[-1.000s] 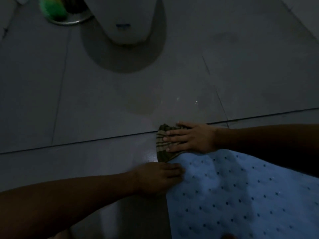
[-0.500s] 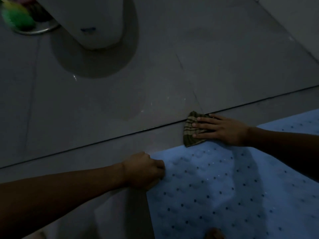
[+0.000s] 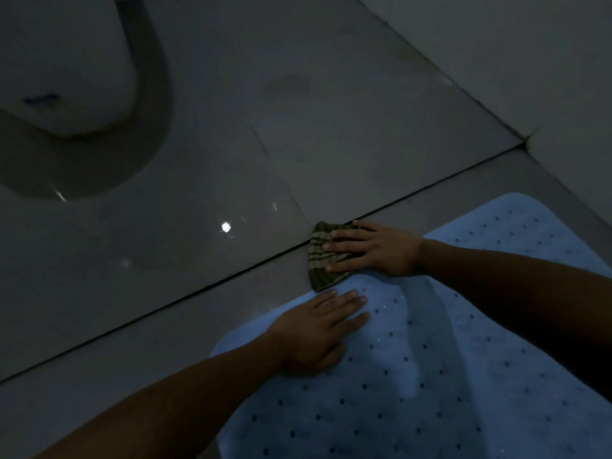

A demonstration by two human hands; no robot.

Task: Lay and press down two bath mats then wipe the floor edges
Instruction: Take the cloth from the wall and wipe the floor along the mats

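- Near right on the floor [image 3: 331,111]: one blue mat [image 3: 480,376] down flat; 2nd mat not in view, can't tell if laid.
- Left hand [image 3: 318,336] flat on mat's far-left corner, fingers straight & together, prob. pressing.
- Right hand [image 3: 374,250], fingers straight & slightly apart, presses striped cloth [image 3: 319,260] on tile just beside mat's far edge.
- Wiping looks underway; rest of edges prob. left.

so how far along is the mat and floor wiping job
Done: one blue bath mat lies flat on the floor. In hand: the left hand presses flat on its corner while the right hand presses a striped cloth on the floor by the mat's edge. Left: only one mat shows, and the other edges are not yet wiped.
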